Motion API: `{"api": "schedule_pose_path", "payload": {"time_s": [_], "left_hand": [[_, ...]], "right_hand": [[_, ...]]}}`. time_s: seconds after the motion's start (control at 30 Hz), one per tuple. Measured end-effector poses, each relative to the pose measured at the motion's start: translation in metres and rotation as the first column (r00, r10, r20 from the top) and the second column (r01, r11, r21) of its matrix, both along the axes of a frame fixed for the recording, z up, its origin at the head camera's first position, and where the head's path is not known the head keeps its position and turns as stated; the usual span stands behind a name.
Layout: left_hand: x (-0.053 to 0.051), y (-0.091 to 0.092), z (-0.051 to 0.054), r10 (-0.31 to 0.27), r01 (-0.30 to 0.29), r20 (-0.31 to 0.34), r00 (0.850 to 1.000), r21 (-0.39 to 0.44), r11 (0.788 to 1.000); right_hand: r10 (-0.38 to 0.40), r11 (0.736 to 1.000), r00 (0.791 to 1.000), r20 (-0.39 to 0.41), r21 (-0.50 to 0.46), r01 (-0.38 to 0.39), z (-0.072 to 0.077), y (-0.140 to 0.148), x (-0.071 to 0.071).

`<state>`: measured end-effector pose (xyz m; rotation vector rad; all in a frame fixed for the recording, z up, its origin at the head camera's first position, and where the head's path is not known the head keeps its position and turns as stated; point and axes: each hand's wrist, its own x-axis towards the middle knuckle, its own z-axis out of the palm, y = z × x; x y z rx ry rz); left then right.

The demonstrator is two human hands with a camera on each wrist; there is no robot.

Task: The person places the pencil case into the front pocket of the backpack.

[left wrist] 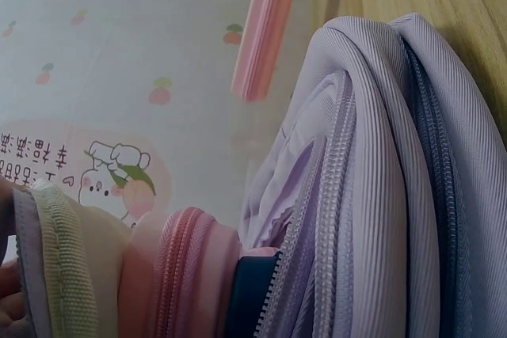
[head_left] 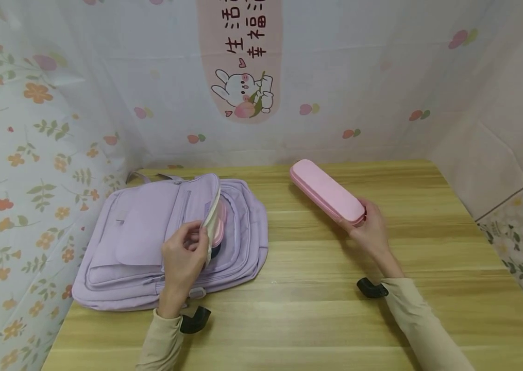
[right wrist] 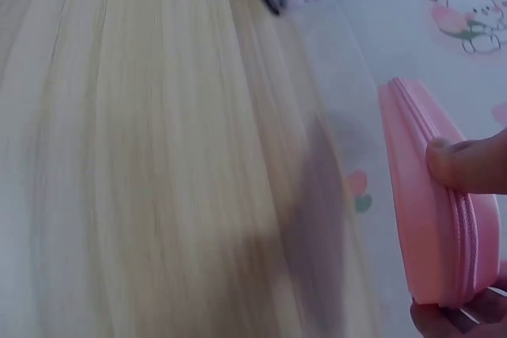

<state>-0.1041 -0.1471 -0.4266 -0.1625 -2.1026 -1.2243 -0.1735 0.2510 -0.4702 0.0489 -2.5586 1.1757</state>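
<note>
A lilac backpack (head_left: 145, 232) lies flat on the left of the table, its front pocket unzipped. My left hand (head_left: 185, 255) pinches the edge of the pocket flap (head_left: 212, 216) and holds it up. Inside the pocket sit a pink zippered case (head_left: 219, 232) and a dark item (head_left: 215, 252), mostly hidden; in the left wrist view the dark item (left wrist: 250, 294) looks blue. Over on the right, my right hand (head_left: 372, 229) grips one end of a long pink pencil case (head_left: 328, 190), held above the table. Its zipper shows under my thumb (right wrist: 455, 165) in the right wrist view.
The wood-grain table (head_left: 307, 309) runs beneath both arms. Behind it hangs a white printed curtain (head_left: 354, 77) with a rabbit picture, and a floral sheet (head_left: 34, 170) borders the left side. A black bracket sticks out at each wrist.
</note>
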Motion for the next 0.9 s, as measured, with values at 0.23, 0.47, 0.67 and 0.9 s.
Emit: {"api": "schedule_pose_path", "payload": {"time_s": [0.23, 0.47, 0.67, 0.9], "left_hand": [[0.001, 0.0, -0.001, 0.006, -0.006, -0.038, 0.999, 0.023, 1.0], [0.001, -0.001, -0.003, 0.022, -0.02, -0.058, 0.998, 0.028, 0.999], [0.001, -0.001, -0.002, 0.025, -0.023, -0.061, 0.998, 0.033, 0.999], [0.002, -0.001, -0.001, -0.017, 0.019, -0.032, 0.999, 0.065, 0.998]], "right_hand": [[0.116, 0.993, 0.992, 0.043, 0.0, -0.116, 0.001, -0.017, -0.004], [0.29, 0.956, 0.953, 0.086, -0.064, -0.285, 0.006, -0.033, -0.009], [0.443, 0.892, 0.893, 0.08, -0.14, -0.43, 0.009, -0.049, -0.011], [0.523, 0.844, 0.847, 0.094, -0.198, -0.499, 0.014, -0.075, -0.013]]}}
